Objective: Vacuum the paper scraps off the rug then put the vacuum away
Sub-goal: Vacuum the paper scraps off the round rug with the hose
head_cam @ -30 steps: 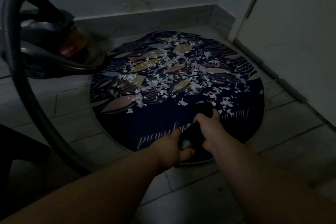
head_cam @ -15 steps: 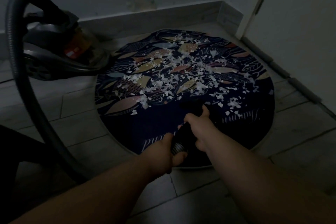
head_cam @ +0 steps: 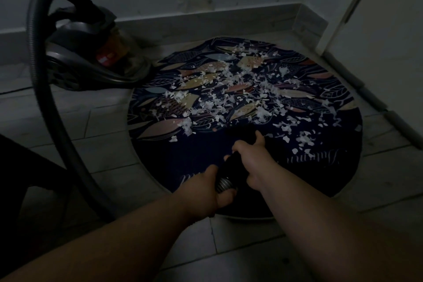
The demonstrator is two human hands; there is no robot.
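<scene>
1. Rug (head_cam: 320,178): round, dark, leaf-patterned; flat on the tiled floor (head_cam: 91,126) in a corner, near a door (head_cam: 389,30)
2. Paper scraps (head_cam: 229,89): white, strewn thickly over the rug's middle and far half
3. Vacuum (head_cam: 87,62): canister body on the floor beside the rug's far-left edge, close to the skirting (head_cam: 206,23)
4. Hose (head_cam: 36,75): arcs up from the vacuum and down the left side
5. Nozzle (head_cam: 238,137): black tube over the rug's near half, tip at the scraps' near edge; contact with the rug cannot be told
6. Left grip (head_cam: 203,190): clamped round the ribbed hose end
7. Right grip (head_cam: 251,162): clamped round the nozzle just ahead of the left grip, thumb forward
</scene>
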